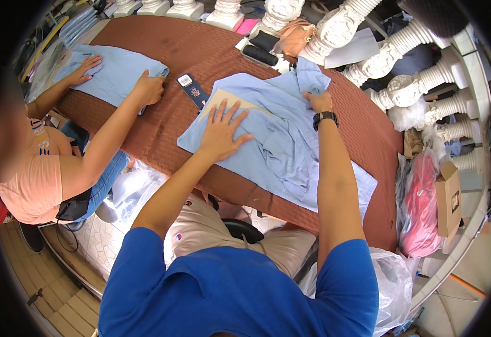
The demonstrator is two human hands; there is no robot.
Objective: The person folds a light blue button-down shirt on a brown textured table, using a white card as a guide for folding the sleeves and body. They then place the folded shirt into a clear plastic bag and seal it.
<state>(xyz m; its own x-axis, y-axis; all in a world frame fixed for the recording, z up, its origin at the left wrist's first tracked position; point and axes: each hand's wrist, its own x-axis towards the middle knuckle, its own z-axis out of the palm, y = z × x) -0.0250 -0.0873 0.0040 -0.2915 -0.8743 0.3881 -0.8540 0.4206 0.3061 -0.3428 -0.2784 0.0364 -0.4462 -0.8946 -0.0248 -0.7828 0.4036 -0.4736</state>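
A light blue shirt (pixel 282 149) lies spread on the brown quilted cloth in front of me. Part of a flat beige board (pixel 227 96) rests on it. My left hand (pixel 223 133) presses down with fingers spread, over the board and the fabric beside it. At the shirt's far right, my right hand (pixel 319 102) has its fingers closed on a sleeve (pixel 311 77), which bunches up beyond the hand. Left of the shirt lies a dark blue hang tag (pixel 192 91) with a white label.
To my left, a co-worker's hands (pixel 147 90) rest on a folded light blue garment (pixel 110 73). White carved balusters (pixel 405 90) edge the table. Black thread spools (pixel 259 55) and a brown pouch (pixel 296 36) stand beyond the shirt. A cardboard box (pixel 449 199) and bagged pink cloth (pixel 422 208) sit right.
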